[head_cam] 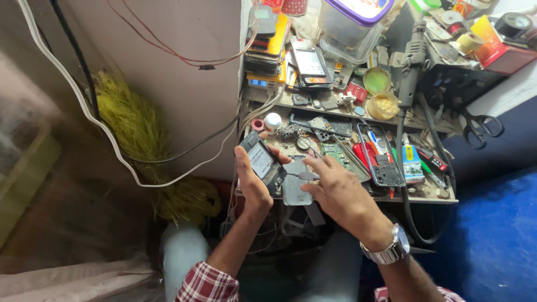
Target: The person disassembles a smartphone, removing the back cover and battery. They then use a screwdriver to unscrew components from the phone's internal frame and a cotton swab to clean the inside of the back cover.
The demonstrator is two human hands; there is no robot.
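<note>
While perched over a messy wooden counter [335, 197], working on a small dark phone with its back off [262, 163].

Left hand [250, 180] wrapped tight round the phone, thumb and fingers pinching its sides, holding it tilted just above the counter's near left corner. Right hand [334, 187], with a shiny metal wristwatch [390, 250], pinching a thin silver tool [302, 175] whose tip touches the phone's edge. Under both hands, a flat grey back cover [295, 189] lying on the counter. Close by on the right, a green circuit board [334, 152] and an open black phone frame [384, 156]. Further back, black scissors [480, 127], a yellow round tin [383, 104] and a stack of old phones [267, 47].
</note>
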